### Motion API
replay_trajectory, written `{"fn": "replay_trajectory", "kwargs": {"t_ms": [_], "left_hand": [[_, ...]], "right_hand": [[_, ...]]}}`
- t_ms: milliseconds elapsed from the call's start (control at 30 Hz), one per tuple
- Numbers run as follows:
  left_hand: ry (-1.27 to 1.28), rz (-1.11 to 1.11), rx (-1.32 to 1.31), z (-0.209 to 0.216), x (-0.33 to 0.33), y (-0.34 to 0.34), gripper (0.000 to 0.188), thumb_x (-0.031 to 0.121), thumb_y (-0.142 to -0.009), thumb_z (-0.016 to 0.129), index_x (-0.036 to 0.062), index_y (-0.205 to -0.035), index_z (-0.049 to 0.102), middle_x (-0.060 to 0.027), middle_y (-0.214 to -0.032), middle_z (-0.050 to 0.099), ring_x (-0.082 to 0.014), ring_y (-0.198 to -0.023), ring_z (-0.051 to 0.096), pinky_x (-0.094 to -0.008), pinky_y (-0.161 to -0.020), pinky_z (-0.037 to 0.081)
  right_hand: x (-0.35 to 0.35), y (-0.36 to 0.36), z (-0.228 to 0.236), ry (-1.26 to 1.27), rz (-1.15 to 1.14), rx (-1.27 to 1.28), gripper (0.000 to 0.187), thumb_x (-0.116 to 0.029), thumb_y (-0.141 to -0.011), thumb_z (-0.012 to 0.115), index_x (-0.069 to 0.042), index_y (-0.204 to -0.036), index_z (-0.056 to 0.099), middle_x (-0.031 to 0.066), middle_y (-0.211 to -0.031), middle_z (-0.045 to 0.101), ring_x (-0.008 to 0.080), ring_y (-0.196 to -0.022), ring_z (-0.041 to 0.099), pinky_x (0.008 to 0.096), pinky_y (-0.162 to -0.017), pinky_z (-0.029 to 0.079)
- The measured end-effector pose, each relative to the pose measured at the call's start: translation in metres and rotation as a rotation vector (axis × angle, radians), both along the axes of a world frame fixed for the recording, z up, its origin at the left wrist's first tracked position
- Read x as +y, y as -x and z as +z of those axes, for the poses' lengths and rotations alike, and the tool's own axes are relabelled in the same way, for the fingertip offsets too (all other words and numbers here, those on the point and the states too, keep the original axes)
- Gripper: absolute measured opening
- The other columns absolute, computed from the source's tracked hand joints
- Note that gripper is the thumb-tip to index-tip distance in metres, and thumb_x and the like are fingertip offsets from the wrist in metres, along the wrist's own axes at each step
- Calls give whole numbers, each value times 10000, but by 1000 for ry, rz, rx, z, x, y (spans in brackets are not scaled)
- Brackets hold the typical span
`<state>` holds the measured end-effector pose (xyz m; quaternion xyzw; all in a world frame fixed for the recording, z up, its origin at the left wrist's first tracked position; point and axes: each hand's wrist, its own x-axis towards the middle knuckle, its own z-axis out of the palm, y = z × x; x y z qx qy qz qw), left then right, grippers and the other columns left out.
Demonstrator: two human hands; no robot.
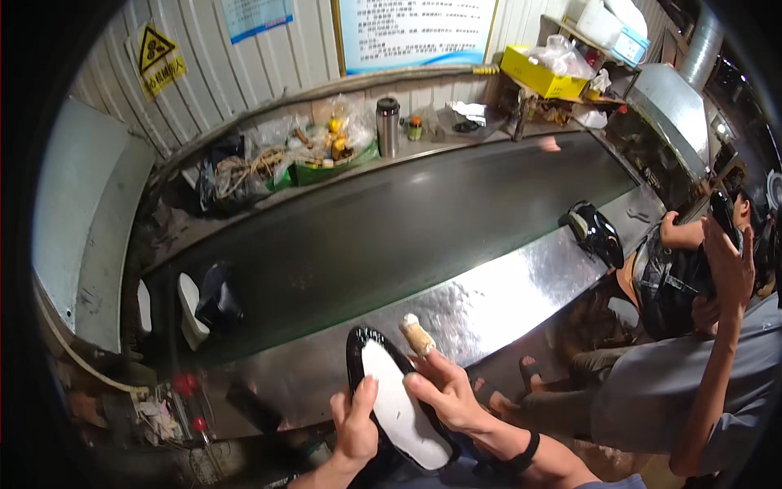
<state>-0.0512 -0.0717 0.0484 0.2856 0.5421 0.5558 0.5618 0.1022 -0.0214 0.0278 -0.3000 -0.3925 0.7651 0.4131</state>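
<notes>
A glossy black shoe (356, 350) with a white bottom face turned up is held between both hands, over the metal edge of the conveyor. My left hand (356, 424) grips its left side, thumb laid on the white surface. On the opposite side my right hand (452, 395) holds it, thumb pressing the white face near the rim. A tan wrap with a white tip (418, 334) appears to cover one outstretched finger of the right hand. The fingers beneath the shoe are hidden.
A dark conveyor belt (366, 228) runs across, with white soles (193, 310) and a dark shoe part (218, 293) at left. Black shoes (595, 232) sit on the metal ledge (489, 281). A co-worker's hand (729, 265) raises a black shoe at right. A steel flask (388, 130) stands behind.
</notes>
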Motion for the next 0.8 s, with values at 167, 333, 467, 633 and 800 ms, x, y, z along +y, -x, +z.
{"fn": "replay_trajectory", "kwargs": {"t_ms": [167, 333, 467, 633, 800], "left_hand": [[-133, -120, -52, 14, -8, -6, 492, 287, -969, 423, -83, -1260, 564, -199, -1143, 664, -269, -1030, 670, -390, -923, 533], [-107, -37, -57, -6, -4, -16, 348, 242, -991, 533, -57, -1135, 634, -80, -1001, 688, -143, -880, 634, -306, -784, 509], [-152, -160, -154, 11, 4, -11, 438, 253, -980, 540, -81, -1260, 579, -137, -1137, 670, -192, -1016, 634, -331, -900, 506], [-163, -138, -17, 1, 8, -19, 398, 250, -976, 566, -72, -1206, 602, -100, -1067, 677, -155, -942, 625, -310, -824, 503], [-49, -216, -68, -14, 17, -21, 355, 226, -977, 575, -54, -1192, 614, -54, -1044, 666, -115, -939, 586, -283, -830, 475]], "right_hand": [[-5, -14, 23, -74, -5, 0, 648, -31, -961, 603, 28, -1512, 268, 224, -1429, 512, 229, -1263, 525, 356, -1049, 426], [0, -19, 2, 9, -57, 35, 563, -12, -955, 631, 72, -1434, 348, 189, -1363, 554, 195, -1225, 531, 316, -1027, 441], [22, -29, 12, -80, 56, 132, 613, -15, -946, 651, 54, -1445, 302, 187, -1363, 542, 194, -1204, 539, 304, -976, 472], [39, -19, 27, -118, -25, -40, 595, -17, -939, 664, 35, -1426, 325, 77, -1087, 664, 93, -954, 588, 255, -837, 497], [45, -35, 20, 80, 4, 21, 691, -43, -942, 674, 26, -1487, 256, 97, -1113, 673, 115, -989, 611, 267, -857, 508]]}}
